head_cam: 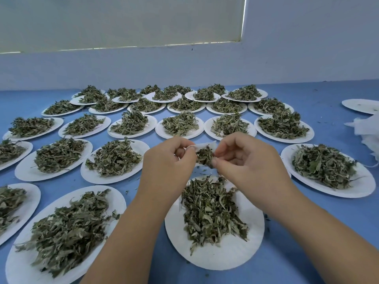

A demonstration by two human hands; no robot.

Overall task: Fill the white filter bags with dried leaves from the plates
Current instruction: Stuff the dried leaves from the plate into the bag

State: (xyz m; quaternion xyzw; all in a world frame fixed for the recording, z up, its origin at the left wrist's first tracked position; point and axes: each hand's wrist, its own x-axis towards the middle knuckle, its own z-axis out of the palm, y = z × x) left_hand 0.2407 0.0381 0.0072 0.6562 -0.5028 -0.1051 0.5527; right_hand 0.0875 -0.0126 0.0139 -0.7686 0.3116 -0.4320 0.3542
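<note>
Filter bag point(205, 144): held in the air between both hands, above the near-centre plate point(215, 261). Only a white strip of it shows.

Left hand point(170, 160): fingers curled, thumb and fingertips pinching the bag's edge.

Right hand point(248, 158): fingers curled in tight, thumb pressing a leaf clump point(205, 157) at the bag's mouth. We cannot tell how much is already inside. The plate below carries a good leaf heap point(209, 210), so we judge this bag is early to midway in its filling.

Progress, as we read it:
- One far plate point(361, 106) at the right is bare but for crumbs, and was likely emptied.
- A white pile point(367, 136) at the right edge looks like bags. Whether they are filled or spare, we cannot tell.
- Every other plate in view on the blue table point(324, 93) is heaped.

We estimate the bulk of the job remains.
</note>
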